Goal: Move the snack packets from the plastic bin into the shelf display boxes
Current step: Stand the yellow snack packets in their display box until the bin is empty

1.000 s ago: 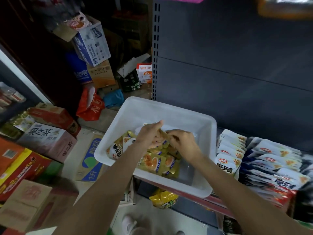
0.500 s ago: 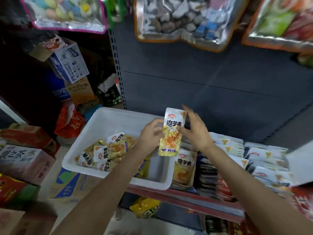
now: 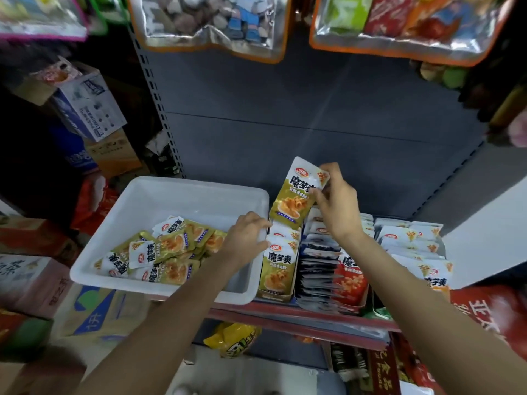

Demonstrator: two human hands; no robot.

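Note:
A white plastic bin point(image 3: 199, 195) sits on the shelf edge at the left, with several yellow-green snack packets point(image 3: 159, 252) piled in it. My right hand point(image 3: 338, 203) pinches one yellow-green packet point(image 3: 296, 195) by its upper right corner and holds it upright over the back of the leftmost display box point(image 3: 281, 269), which holds matching packets standing in a row. My left hand point(image 3: 248, 240) rests with straight fingers against the front packets of that box, at the bin's right wall.
To the right stand more display boxes: dark-blue packets point(image 3: 316, 263), a red packet point(image 3: 350, 277), white-and-orange packets point(image 3: 413, 246). Large candy bags point(image 3: 211, 24) hang overhead. Cartons point(image 3: 85, 106) are stacked on the floor at left; a yellow bag point(image 3: 232, 339) lies below the shelf.
Both hands lifted a packet out of the bin and carried it right. My right hand alone now holds it over the display box; my left hand let go and dropped to the box's front packets.

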